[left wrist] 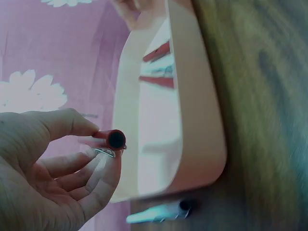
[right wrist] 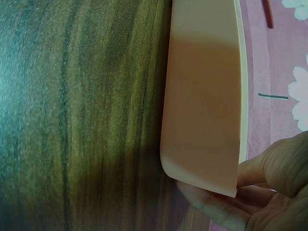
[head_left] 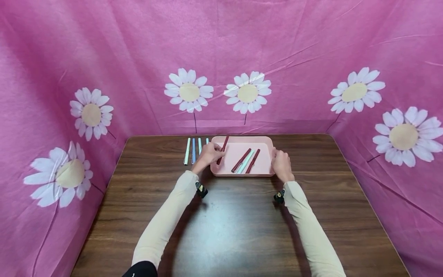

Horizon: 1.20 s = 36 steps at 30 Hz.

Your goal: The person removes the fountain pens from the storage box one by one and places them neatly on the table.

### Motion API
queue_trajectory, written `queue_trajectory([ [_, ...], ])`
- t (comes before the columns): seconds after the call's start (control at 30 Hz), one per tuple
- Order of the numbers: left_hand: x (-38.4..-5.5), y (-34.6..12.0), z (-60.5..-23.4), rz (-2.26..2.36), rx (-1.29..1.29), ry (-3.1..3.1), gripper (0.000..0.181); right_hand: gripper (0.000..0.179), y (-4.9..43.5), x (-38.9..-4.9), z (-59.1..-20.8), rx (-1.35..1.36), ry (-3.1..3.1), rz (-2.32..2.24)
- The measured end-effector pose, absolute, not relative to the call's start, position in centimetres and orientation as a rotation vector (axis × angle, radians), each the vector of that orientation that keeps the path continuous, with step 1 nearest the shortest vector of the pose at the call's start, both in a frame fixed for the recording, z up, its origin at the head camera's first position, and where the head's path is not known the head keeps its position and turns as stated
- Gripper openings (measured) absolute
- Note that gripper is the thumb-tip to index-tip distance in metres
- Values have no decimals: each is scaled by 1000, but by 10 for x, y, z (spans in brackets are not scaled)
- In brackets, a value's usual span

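Observation:
My left hand (head_left: 211, 154) pinches a dark red pen (head_left: 225, 144) over the left end of a pink tray (head_left: 230, 144). In the left wrist view that pen (left wrist: 116, 139) points its hollow round end at the camera, its metal clip beside the fingertips. Inside the tray lie two more dark red pens, one on the left (head_left: 241, 160) and one on the right (head_left: 253, 161), with a mint pen (head_left: 245, 162) between them. My right hand (head_left: 282, 165) grips the tray's right end, thumb at the rim and fingers against the outside of the wall (right wrist: 202, 106).
Left of the tray, a row of pens lies on the wooden table (head_left: 221, 231): pale green (head_left: 187, 151), blue (head_left: 194, 151), mint (head_left: 199, 145) and a light blue one (head_left: 207, 141) partly behind my left hand. A pink flowered cloth (head_left: 214, 46) hangs behind the table and along both sides.

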State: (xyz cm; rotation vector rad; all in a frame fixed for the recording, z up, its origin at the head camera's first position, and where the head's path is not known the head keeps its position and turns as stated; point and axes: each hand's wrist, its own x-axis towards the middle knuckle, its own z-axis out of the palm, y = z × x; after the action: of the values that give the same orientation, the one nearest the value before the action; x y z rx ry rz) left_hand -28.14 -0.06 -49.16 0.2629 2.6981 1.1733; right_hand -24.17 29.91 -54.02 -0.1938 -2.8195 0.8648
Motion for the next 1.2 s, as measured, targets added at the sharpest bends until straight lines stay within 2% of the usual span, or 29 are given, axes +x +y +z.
queue_trajectory([
  [0.33, -284, -26, -491, 1170, 208, 2728, 24, 50, 301, -245, -550, -220, -2817, 879],
  [0.53, -285, -42, -496, 1221, 212, 2728, 31, 43, 294, -240, -542, -288, -2885, 783],
  [1.0, -291, -77, -487, 1297, 59, 2695, 31, 51, 294, -244, -538, -299, -2895, 766],
  [1.2, -292, -86, -488, 1345, -27, 2678, 31, 48, 294, -244, -536, -311, -2902, 749],
])
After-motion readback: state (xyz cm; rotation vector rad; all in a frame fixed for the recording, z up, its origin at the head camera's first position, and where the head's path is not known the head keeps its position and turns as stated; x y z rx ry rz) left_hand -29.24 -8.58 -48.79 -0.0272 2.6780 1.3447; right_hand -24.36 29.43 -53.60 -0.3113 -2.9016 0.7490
